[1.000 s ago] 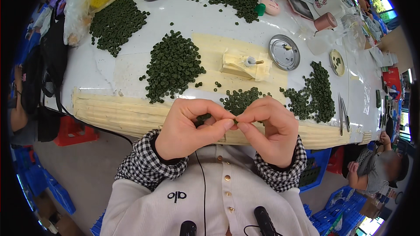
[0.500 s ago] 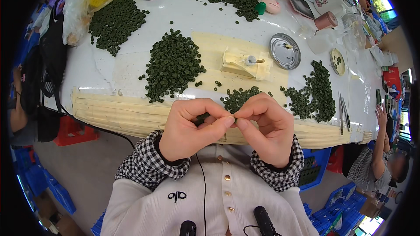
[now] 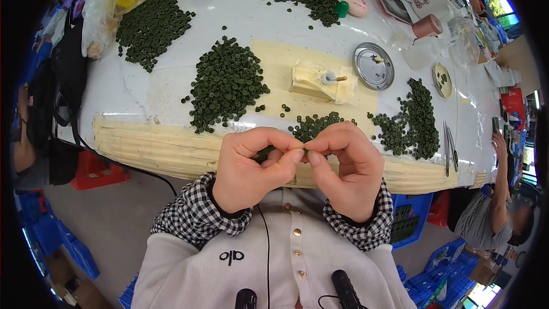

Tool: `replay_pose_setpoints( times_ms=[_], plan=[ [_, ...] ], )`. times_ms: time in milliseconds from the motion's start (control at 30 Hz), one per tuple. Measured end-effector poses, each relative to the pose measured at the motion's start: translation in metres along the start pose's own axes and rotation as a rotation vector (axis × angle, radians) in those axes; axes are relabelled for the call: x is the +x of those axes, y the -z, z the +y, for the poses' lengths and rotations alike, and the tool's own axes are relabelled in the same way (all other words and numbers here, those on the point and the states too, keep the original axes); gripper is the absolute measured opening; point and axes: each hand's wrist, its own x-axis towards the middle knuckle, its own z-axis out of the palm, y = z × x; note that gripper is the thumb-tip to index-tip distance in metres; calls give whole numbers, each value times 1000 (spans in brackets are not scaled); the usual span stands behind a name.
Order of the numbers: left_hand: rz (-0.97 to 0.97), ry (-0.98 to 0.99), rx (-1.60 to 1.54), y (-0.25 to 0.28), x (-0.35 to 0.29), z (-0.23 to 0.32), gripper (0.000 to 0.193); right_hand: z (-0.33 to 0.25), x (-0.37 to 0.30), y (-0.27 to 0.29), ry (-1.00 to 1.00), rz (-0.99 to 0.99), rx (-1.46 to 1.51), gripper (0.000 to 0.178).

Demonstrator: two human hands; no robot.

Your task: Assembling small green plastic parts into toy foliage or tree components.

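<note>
My left hand and my right hand meet above the table's near edge, thumb and forefinger of each pinched together. Between the fingertips is a tiny dark green piece, mostly covered by them; it resembles the small round green discs about the table. Just beyond my hands lies a small heap of these discs, partly hidden by my fingers. A larger pile of green discs spreads to the left, and another pile lies on the right.
Past my hands stands a tape-covered block bearing a small round cup with a stick. Right of it are a round metal lid, a shallow dish and tweezers. More discs lie far left. A person sits at right.
My pinched fingertips have shifted slightly left, and my right thumb sits a little differently against the piece. At the right, the other person's raised hand has moved a little lower.
</note>
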Motion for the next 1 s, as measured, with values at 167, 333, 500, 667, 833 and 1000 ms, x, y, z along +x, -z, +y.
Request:
replay_pose_setpoints(
  times_ms=[167, 333, 500, 667, 833, 1000],
  plan=[
    [-15, 68, -59, 8, 1, 11, 5, -1, 1, 1, 34, -1, -39, 20],
    [249, -48, 339, 53, 9, 42, 6, -3, -1, 15, 0, 98, 33, 22],
    [206, -160, 580, 94, 31, 54, 15, -5, 1, 29, 45, 107, -103, 17],
    [-156, 31, 536, 96, 80, 99, 25, 1, 4, 35, 68, 50, -182, 15],
    [-217, -43, 822, 72, 189, 84, 23, -5, 13, 34, 213, -26, -291, 18],
    [-293, -221, 1075, 45, 262, 62, 27, -3, 14, 36, 169, -33, -296, 19]
  ],
)
